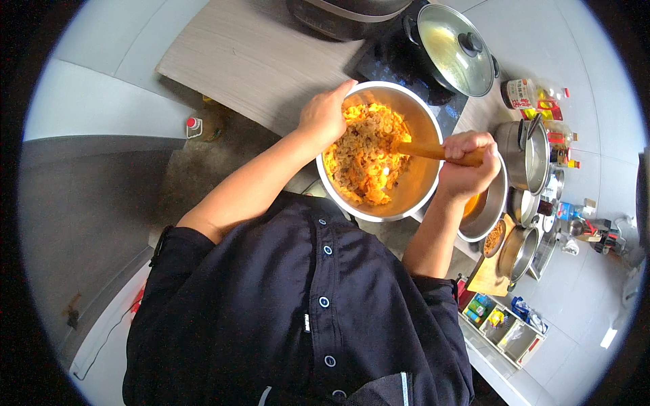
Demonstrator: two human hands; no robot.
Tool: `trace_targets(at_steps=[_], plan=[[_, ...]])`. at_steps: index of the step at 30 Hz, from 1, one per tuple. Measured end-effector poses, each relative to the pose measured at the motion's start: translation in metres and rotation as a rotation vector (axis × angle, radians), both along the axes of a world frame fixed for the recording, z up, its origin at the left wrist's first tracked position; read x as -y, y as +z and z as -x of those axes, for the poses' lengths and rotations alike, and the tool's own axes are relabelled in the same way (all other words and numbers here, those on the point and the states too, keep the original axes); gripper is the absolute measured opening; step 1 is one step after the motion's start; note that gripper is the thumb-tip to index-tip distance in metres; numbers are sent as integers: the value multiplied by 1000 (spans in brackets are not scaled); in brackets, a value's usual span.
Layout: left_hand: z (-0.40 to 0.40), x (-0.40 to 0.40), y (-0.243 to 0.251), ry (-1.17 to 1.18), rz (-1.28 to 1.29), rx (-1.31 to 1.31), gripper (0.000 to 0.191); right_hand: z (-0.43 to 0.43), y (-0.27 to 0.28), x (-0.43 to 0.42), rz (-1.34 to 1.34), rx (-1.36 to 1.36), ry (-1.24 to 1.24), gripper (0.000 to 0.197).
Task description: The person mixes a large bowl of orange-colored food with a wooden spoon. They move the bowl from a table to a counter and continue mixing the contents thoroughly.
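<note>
A large stainless steel bowl is tilted in front of my body. Inside is a chunky orange mash with a brown crumbly heap on top of it. My left hand grips the bowl's rim on the left, thumb along the edge. In my right hand is the handle of a wooden utensil. Its working end is buried in the mash, so its shape is hidden. Behind my right wrist a second metal bowl holds something orange, partly covered by my arm.
A glass-lidded pot stands on a dark cooktop beyond the bowl. Steel pots, sauce bottles and a wooden cutting board line the wall at right. A dark appliance sits on the wood-grain counter.
</note>
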State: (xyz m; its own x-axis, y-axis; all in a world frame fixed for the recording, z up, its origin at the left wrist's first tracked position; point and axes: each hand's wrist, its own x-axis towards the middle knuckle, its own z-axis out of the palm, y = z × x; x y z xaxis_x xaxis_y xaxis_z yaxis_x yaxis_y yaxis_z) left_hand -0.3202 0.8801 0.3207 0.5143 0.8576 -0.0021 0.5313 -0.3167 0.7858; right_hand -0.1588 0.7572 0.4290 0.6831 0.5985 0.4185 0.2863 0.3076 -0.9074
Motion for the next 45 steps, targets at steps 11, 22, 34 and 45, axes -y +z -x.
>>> trace_targets(at_steps=[11,22,34,45], plan=[[-2,0,2,-9,16,-49,60,-1,40,22,-292,-72,282,43],[18,16,-25,26,61,326,61,-7,-2,-9,-38,-43,287,41],[16,31,-20,91,97,421,73,-3,29,0,-203,-5,183,41],[15,31,-16,103,93,373,72,-2,59,14,-319,-44,264,41]])
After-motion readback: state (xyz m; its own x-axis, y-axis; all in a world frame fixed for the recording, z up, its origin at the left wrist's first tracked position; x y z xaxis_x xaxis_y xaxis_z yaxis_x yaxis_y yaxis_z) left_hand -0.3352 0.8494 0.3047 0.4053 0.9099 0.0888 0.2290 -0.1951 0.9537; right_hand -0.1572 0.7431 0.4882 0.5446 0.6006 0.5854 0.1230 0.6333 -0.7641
